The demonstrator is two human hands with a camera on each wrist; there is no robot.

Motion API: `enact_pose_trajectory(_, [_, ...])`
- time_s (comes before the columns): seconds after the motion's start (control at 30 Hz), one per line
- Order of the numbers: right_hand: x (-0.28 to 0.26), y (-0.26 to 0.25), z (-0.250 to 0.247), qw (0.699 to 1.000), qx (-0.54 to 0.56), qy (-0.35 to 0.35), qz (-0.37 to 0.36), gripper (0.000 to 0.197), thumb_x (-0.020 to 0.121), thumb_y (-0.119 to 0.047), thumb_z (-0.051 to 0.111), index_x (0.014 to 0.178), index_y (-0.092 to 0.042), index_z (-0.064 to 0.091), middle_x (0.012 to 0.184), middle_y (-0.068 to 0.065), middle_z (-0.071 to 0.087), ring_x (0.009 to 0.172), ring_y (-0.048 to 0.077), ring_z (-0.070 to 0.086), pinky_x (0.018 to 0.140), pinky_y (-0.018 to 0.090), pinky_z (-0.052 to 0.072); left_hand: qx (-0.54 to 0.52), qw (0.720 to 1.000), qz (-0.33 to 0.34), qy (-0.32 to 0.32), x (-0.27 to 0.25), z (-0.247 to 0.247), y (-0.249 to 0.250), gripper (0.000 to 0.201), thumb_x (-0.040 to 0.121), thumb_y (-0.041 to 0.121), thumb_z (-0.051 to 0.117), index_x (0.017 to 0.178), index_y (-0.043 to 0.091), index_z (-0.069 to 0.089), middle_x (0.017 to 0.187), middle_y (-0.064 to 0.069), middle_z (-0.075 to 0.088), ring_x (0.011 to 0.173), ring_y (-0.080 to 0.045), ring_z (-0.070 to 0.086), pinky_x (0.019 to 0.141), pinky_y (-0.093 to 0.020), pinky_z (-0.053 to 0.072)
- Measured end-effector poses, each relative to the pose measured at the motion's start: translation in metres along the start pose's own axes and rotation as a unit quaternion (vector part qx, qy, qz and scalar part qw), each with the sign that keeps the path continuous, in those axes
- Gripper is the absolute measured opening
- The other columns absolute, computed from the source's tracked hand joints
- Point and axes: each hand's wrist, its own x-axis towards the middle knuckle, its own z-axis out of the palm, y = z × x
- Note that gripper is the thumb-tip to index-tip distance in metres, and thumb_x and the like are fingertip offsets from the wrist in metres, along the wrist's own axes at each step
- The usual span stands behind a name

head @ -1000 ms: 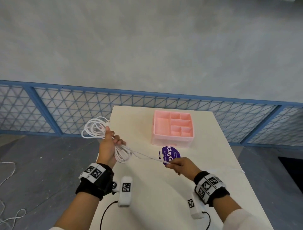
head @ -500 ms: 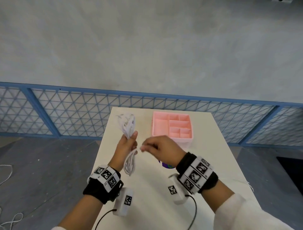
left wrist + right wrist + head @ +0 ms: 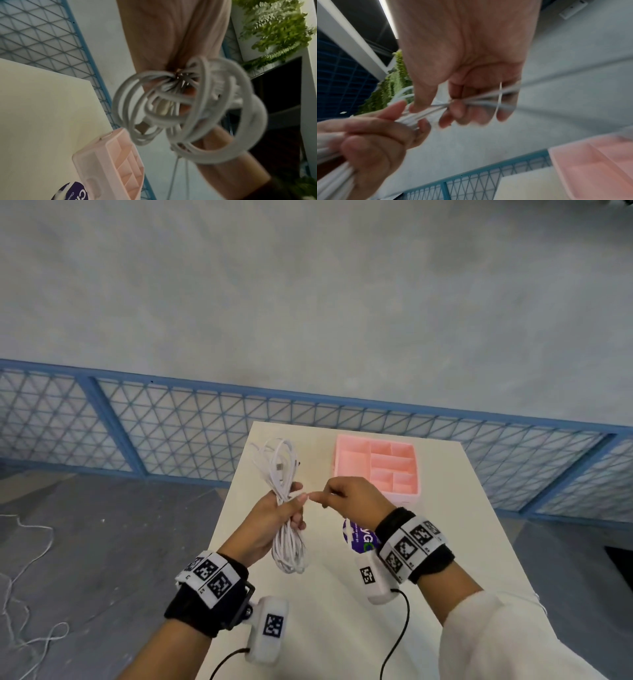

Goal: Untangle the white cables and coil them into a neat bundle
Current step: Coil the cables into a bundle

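The left hand (image 3: 274, 518) grips the white cables (image 3: 282, 474) at mid-bundle — loops fanning above and below its fist; the right hand (image 3: 349, 498), just beside it, pinches a strand running between them — fingertips nearly touching.

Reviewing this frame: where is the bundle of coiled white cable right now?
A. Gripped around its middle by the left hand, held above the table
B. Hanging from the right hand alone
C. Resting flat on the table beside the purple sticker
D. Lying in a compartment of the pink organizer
A: the left hand grips the coiled white cable around its middle, above the table, while the right hand pinches a strand beside it.
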Motion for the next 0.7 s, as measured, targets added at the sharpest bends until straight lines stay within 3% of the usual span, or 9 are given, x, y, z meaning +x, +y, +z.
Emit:
enact_pose_trajectory(0.07, [-0.002, 0.021, 0.002, 0.994, 0.063, -0.080, 0.033, 0.035, 0.089, -0.043, 0.052, 0.072, -0.013, 0.060, 0.057, -0.002, 0.050, 0.051, 0.010, 0.047, 0.059, 0.025, 0.041, -0.028, 0.999, 0.018, 0.007, 0.000, -0.009, 0.005, 0.030, 0.088, 0.017, 0.055, 0.117, 0.014, 0.053, 0.045, 0.005, 0.045, 0.043, -0.007, 0.047, 0.060, -0.023, 0.055])
enact_pose_trajectory(0.17, [-0.012, 0.060, 0.005, 0.981, 0.116, -0.111, 0.110, 0.032, 0.092, -0.037, 0.051, 0.068, -0.015, 0.055, 0.055, 0.003, 0.051, 0.049, 0.017, 0.050, 0.055, 0.019, 0.044, -0.073, 0.997, 0.028, 0.023, 0.002, -0.028, 0.012, 0.042, 0.085, 0.027, 0.054, 0.123, 0.012, 0.054, 0.043, 0.007, 0.039, 0.040, -0.004, 0.040, 0.056, -0.021, 0.052])
enact_pose_trajectory(0.27, [-0.018, 0.078, 0.006, 0.971, 0.152, -0.082, 0.163, 0.037, 0.090, -0.041, 0.053, 0.062, -0.017, 0.047, 0.052, 0.003, 0.044, 0.047, 0.021, 0.041, 0.046, 0.023, 0.037, 0.005, 0.998, 0.023, 0.064, 0.007, -0.038, 0.008, 0.038, 0.092, 0.026, 0.051, 0.120, 0.002, 0.058, 0.040, 0.006, 0.033, 0.038, -0.007, 0.034, 0.048, -0.022, 0.045])
enact_pose_trajectory(0.37, [-0.017, 0.066, 0.000, 0.968, 0.202, -0.023, 0.149, 0.038, 0.088, -0.046, 0.053, 0.069, -0.013, 0.046, 0.047, -0.002, 0.040, 0.040, 0.015, 0.034, 0.039, 0.021, 0.031, 0.111, 0.989, -0.007, 0.096, 0.012, -0.038, -0.005, 0.048, 0.085, 0.037, 0.062, 0.100, -0.009, 0.064, 0.040, 0.002, 0.037, 0.036, -0.012, 0.035, 0.046, -0.028, 0.039])
enact_pose_trajectory(0.5, [-0.010, 0.035, -0.012, 0.889, 0.431, 0.043, 0.148, 0.024, 0.096, -0.016, 0.036, 0.089, -0.009, 0.058, 0.055, -0.002, 0.031, 0.038, 0.007, 0.021, 0.035, 0.016, 0.018, 0.145, 0.982, -0.060, 0.103, 0.017, -0.028, -0.018, 0.040, 0.080, 0.043, 0.066, 0.078, 0.003, 0.060, 0.040, 0.002, 0.037, 0.036, -0.013, 0.037, 0.047, -0.029, 0.038])
enact_pose_trajectory(0.57, [-0.007, 0.022, -0.006, 0.908, 0.382, 0.134, 0.107, 0.026, 0.095, -0.009, 0.037, 0.100, -0.007, 0.063, 0.061, -0.006, 0.039, 0.041, 0.002, 0.030, 0.043, 0.015, 0.025, 0.118, 0.988, -0.058, 0.085, 0.018, -0.016, -0.020, 0.034, 0.082, 0.042, 0.065, 0.082, 0.009, 0.057, 0.040, 0.003, 0.035, 0.036, -0.013, 0.036, 0.045, -0.027, 0.040])
enact_pose_trajectory(0.6, [-0.007, 0.016, 0.000, 0.920, 0.338, 0.177, 0.083, 0.026, 0.096, -0.016, 0.041, 0.105, -0.008, 0.064, 0.067, -0.010, 0.048, 0.048, -0.002, 0.041, 0.051, 0.015, 0.033, 0.105, 0.990, -0.053, 0.075, 0.019, -0.010, -0.020, 0.030, 0.082, 0.042, 0.064, 0.084, 0.012, 0.057, 0.041, 0.003, 0.034, 0.037, -0.012, 0.035, 0.044, -0.027, 0.040])
enact_pose_trajectory(0.63, [-0.009, 0.011, 0.006, 0.929, 0.303, 0.202, 0.066, 0.029, 0.096, -0.027, 0.043, 0.110, -0.012, 0.064, 0.078, -0.011, 0.058, 0.063, -0.003, 0.052, 0.064, 0.018, 0.041, 0.091, 0.992, -0.049, 0.070, 0.019, -0.003, -0.020, 0.027, 0.083, 0.042, 0.063, 0.085, 0.015, 0.057, 0.042, 0.004, 0.033, 0.038, -0.012, 0.035, 0.044, -0.026, 0.041])
enact_pose_trajectory(0.7, [-0.012, 0.005, 0.018, 0.946, 0.242, 0.210, 0.054, 0.038, 0.096, -0.039, 0.037, 0.121, -0.019, 0.058, 0.112, -0.003, 0.066, 0.101, 0.011, 0.060, 0.093, 0.031, 0.046, 0.059, 0.995, -0.040, 0.067, 0.019, 0.010, -0.018, 0.026, 0.082, 0.044, 0.061, 0.083, 0.019, 0.055, 0.043, 0.004, 0.031, 0.039, -0.012, 0.034, 0.045, -0.026, 0.042])
